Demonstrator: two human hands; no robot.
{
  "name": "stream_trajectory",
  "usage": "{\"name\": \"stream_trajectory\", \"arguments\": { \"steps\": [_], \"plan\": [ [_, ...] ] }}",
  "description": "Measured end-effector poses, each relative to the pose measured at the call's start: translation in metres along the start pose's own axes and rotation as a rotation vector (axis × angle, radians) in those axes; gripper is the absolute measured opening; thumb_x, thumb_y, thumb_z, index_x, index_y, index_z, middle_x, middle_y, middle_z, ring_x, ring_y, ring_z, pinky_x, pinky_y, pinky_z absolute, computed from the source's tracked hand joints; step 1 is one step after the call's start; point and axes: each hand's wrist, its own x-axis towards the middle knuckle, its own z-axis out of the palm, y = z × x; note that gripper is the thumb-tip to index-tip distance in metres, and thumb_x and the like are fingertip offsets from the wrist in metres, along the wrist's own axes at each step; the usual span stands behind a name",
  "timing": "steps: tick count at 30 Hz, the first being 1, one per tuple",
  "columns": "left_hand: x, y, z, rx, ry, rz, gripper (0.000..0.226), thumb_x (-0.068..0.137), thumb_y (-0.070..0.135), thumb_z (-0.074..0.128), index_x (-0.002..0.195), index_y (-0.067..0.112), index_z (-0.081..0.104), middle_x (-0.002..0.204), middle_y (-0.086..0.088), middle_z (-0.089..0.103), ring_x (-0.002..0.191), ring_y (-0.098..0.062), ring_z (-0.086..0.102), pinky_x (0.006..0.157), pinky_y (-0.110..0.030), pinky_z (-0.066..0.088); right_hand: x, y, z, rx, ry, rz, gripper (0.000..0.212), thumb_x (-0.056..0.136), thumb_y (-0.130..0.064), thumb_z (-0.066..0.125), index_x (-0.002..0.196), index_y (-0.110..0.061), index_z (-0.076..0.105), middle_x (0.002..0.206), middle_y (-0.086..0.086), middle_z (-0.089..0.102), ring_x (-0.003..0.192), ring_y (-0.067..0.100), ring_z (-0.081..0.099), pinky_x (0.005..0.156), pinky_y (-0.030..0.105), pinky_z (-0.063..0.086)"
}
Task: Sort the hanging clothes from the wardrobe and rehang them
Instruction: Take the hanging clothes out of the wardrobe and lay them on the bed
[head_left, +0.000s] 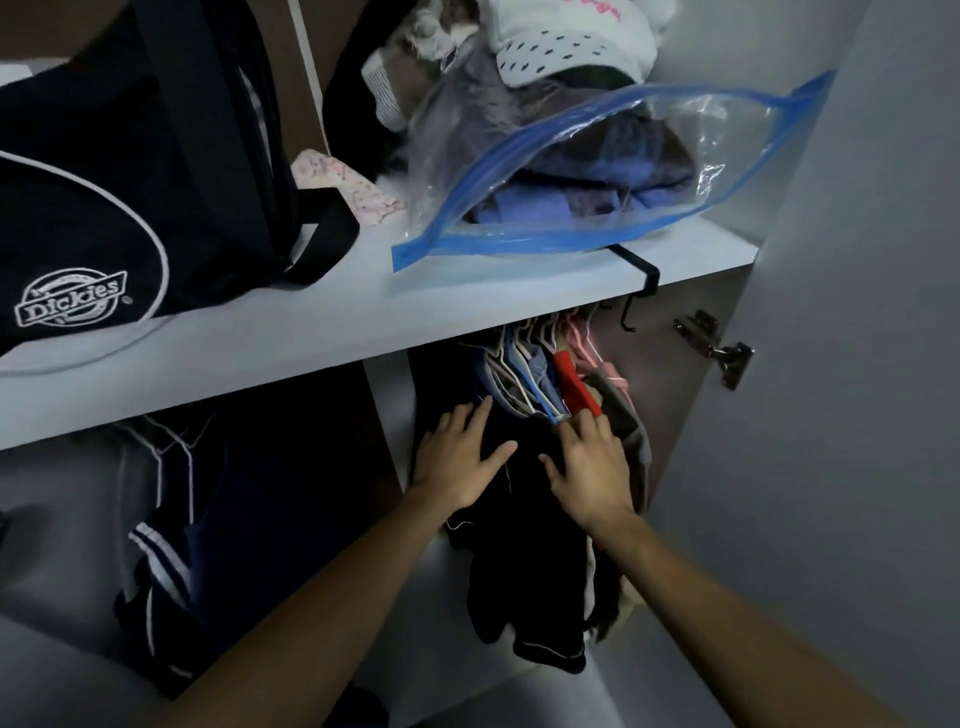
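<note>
Left hand (460, 460): fingers spread flat, pressing on the dark garment (524, 545).
Right hand (589, 462): fingers extended, released, fingertips at the hangers (524, 358).
Hanging clothes (561, 384): bunched tight under the shelf (311, 332), right compartment; dark, blue, red, grey.
Above: black bag (104, 208), zip bag (597, 171) of folded clothes.

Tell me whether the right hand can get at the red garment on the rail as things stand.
Probably yes. The right hand lies flat on the dark clothes, fingertips right at the red garment, with nothing between them; neighbouring hangers crowd it closely.
</note>
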Motion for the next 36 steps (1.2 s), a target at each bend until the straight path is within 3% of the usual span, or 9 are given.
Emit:
{"name": "stream_trajectory", "arguments": {
  "steps": [9, 14, 17, 19, 21, 24, 27, 32, 36],
  "plan": [
    [0.068, 0.001, 0.012, -0.048, 0.114, 0.108, 0.094, 0.097, 0.072, 0.044, 0.167, 0.021, 0.006, 0.173, -0.007, 0.006, 0.157, -0.030, 0.014, 0.117, -0.052, 0.034, 0.022, 0.008, 0.019, -0.136, 0.003, 0.076, 0.042, 0.073, -0.014, 0.077, 0.113, -0.007, 0.066, 0.122, 0.015, 0.053, 0.110, 0.038, 0.048, 0.075, 0.047, 0.047],
    [0.092, -0.013, 0.025, -0.057, 0.157, 0.120, 0.093, 0.098, 0.069, 0.045, 0.166, 0.014, 0.011, 0.171, -0.012, 0.016, 0.157, -0.031, 0.016, 0.124, -0.048, 0.029, 0.038, 0.028, 0.014, -0.124, -0.009, 0.129, 0.041, 0.069, -0.010, 0.078, 0.107, -0.005, 0.064, 0.117, 0.018, 0.056, 0.110, 0.041, 0.053, 0.076, 0.051, 0.052],
    [0.101, -0.026, 0.030, -0.040, 0.192, 0.100, 0.093, 0.097, 0.070, 0.036, 0.165, 0.009, 0.017, 0.167, -0.016, 0.027, 0.154, -0.035, 0.024, 0.123, -0.048, 0.028, 0.046, 0.041, 0.010, -0.106, 0.017, 0.155, 0.046, 0.070, -0.005, 0.078, 0.112, -0.004, 0.060, 0.130, 0.017, 0.055, 0.109, 0.039, 0.053, 0.078, 0.052, 0.057],
    [0.106, -0.037, 0.031, -0.019, 0.191, 0.058, 0.089, 0.098, 0.068, 0.037, 0.163, 0.009, 0.023, 0.164, -0.017, 0.032, 0.150, -0.038, 0.030, 0.120, -0.048, 0.029, 0.051, 0.047, 0.007, -0.091, 0.035, 0.162, 0.047, 0.074, -0.001, 0.075, 0.117, -0.003, 0.057, 0.137, 0.016, 0.053, 0.110, 0.038, 0.052, 0.077, 0.050, 0.056],
    [0.109, -0.049, 0.033, -0.022, 0.188, 0.007, 0.076, 0.102, 0.060, 0.046, 0.158, 0.010, 0.035, 0.159, -0.018, 0.039, 0.142, -0.040, 0.038, 0.116, -0.049, 0.033, 0.054, 0.050, 0.006, -0.091, 0.040, 0.162, 0.046, 0.078, 0.000, 0.071, 0.122, -0.001, 0.055, 0.131, 0.017, 0.054, 0.110, 0.038, 0.052, 0.077, 0.050, 0.054],
    [0.110, -0.072, 0.037, -0.026, 0.231, -0.052, 0.055, 0.102, 0.052, 0.053, 0.134, 0.008, 0.056, 0.134, -0.026, 0.054, 0.121, -0.046, 0.052, 0.101, -0.052, 0.044, 0.056, 0.052, 0.008, -0.077, 0.050, 0.163, 0.055, 0.080, 0.001, 0.067, 0.133, -0.001, 0.052, 0.128, 0.016, 0.055, 0.110, 0.037, 0.052, 0.078, 0.050, 0.054],
    [0.107, -0.092, 0.040, 0.001, 0.250, -0.041, 0.038, 0.105, 0.044, 0.051, 0.121, 0.010, 0.059, 0.118, -0.025, 0.057, 0.110, -0.045, 0.055, 0.088, -0.051, 0.048, 0.058, 0.053, 0.011, -0.056, 0.073, 0.159, 0.061, 0.082, 0.001, 0.062, 0.141, -0.002, 0.048, 0.124, 0.015, 0.054, 0.108, 0.036, 0.050, 0.077, 0.050, 0.053],
    [0.100, -0.103, 0.037, 0.013, 0.357, -0.024, 0.026, 0.107, 0.031, 0.047, 0.101, 0.013, 0.065, 0.101, -0.020, 0.065, 0.096, -0.044, 0.060, 0.080, -0.050, 0.049, 0.052, 0.055, 0.016, -0.084, 0.117, 0.123, 0.044, 0.079, -0.004, 0.065, 0.121, -0.006, 0.054, 0.119, 0.015, 0.054, 0.101, 0.037, 0.048, 0.072, 0.043, 0.038],
    [0.088, -0.105, 0.030, 0.018, 0.456, -0.026, 0.024, 0.106, 0.028, 0.051, 0.097, 0.014, 0.068, 0.090, -0.018, 0.066, 0.084, -0.043, 0.064, 0.075, -0.047, 0.048, 0.052, 0.057, 0.016, -0.069, 0.155, 0.106, 0.036, 0.088, -0.008, 0.065, 0.123, -0.005, 0.055, 0.122, 0.015, 0.056, 0.097, 0.038, 0.051, 0.072, 0.047, 0.046]
  ]
}}
